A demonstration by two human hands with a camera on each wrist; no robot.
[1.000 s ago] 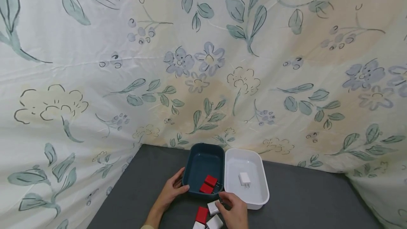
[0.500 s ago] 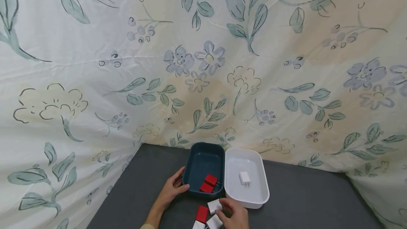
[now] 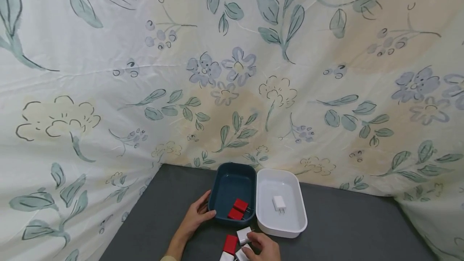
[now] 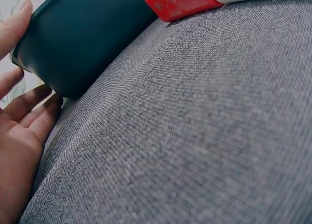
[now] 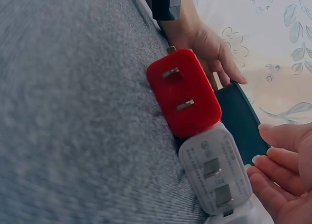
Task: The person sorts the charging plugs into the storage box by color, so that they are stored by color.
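Observation:
My left hand [image 3: 193,220] grips the near left corner of a dark blue tray [image 3: 214,196], thumb at the rim and fingers against the outer wall. Two red plug chargers [image 3: 240,205] lie in that tray. My right hand [image 3: 266,247] is over the loose chargers, its fingertips at an upper white charger [image 3: 243,236] and a lower white charger [image 3: 242,253]. In the right wrist view thumb and fingers are apart, with nothing seen between them. Beside them lie a red charger [image 3: 230,244] and another white charger [image 3: 226,257], partly cut off by the frame.
A white tray [image 3: 303,216] stands against the blue one's right side, with one white charger [image 3: 279,204] in it. Both rest on a dark grey cloth-covered table [image 3: 344,224]. Floral fabric [image 3: 232,92] hangs behind and at the sides.
The right hand has come away from the upper white charger and shifted down toward the lower one. The left hand, both trays and the chargers in them stay put.

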